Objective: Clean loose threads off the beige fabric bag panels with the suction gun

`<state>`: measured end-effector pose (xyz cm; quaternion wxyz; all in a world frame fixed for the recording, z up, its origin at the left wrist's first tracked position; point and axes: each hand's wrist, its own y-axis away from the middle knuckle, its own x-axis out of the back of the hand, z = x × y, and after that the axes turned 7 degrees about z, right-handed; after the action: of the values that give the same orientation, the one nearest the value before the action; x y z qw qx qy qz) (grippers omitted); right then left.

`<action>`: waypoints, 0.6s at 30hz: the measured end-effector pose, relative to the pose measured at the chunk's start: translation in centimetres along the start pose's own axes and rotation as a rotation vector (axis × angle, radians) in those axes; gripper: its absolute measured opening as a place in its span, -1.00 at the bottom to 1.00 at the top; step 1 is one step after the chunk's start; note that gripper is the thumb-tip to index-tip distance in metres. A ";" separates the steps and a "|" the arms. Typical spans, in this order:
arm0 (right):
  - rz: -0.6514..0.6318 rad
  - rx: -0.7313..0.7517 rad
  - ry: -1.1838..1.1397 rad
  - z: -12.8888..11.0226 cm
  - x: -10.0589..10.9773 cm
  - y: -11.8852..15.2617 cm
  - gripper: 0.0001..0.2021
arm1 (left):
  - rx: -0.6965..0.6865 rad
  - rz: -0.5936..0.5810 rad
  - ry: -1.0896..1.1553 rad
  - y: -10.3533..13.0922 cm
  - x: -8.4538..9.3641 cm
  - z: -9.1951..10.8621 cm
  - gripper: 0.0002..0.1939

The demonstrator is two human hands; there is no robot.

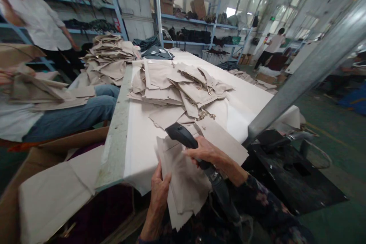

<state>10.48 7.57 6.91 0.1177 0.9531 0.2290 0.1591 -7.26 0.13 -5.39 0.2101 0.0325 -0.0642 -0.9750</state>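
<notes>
Near the table's front edge, my left hand (160, 186) grips the left edge of a beige fabric piece (187, 177), thumb on top. My right hand (204, 150) is wrapped round the handle of a black handheld tool (183, 135) with a hose running down from it. The tool's wide head lies over the upper part of the fabric piece; whether they touch, I cannot tell. Another flat beige piece (221, 141) lies just beyond my right hand. Farther back on the table is a heap of beige pieces (168, 80) with small brass-coloured metal parts.
The white-covered table (137, 152) has a pale green left edge. A slanted metal post (297, 68) rises at the right, beside a black machine top (294, 175). At the left, a seated person in jeans (77, 116) holds fabric near a cardboard box (31, 171). Another person stands behind.
</notes>
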 end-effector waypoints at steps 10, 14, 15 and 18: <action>0.237 -0.029 -0.106 4.3 8.1 6.2 -0.71 | -0.266 0.121 -1.040 0.0 4.9 3.0 -0.41; 0.194 -0.095 -0.126 7.0 7.3 6.8 -0.70 | -0.537 0.225 -1.415 0.4 4.0 2.7 -0.42; 0.181 -0.106 -0.120 7.4 7.0 6.8 -0.70 | -0.576 0.233 -1.492 0.5 3.7 2.7 -0.43; 0.159 -0.109 -0.102 7.8 6.5 6.1 -0.72 | -0.661 0.204 -1.660 0.3 3.4 3.5 -0.46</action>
<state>21.22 4.18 3.18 0.1680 0.9673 0.1374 0.1313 -10.56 -1.20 -2.02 0.1801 -0.7506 0.0860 -0.6299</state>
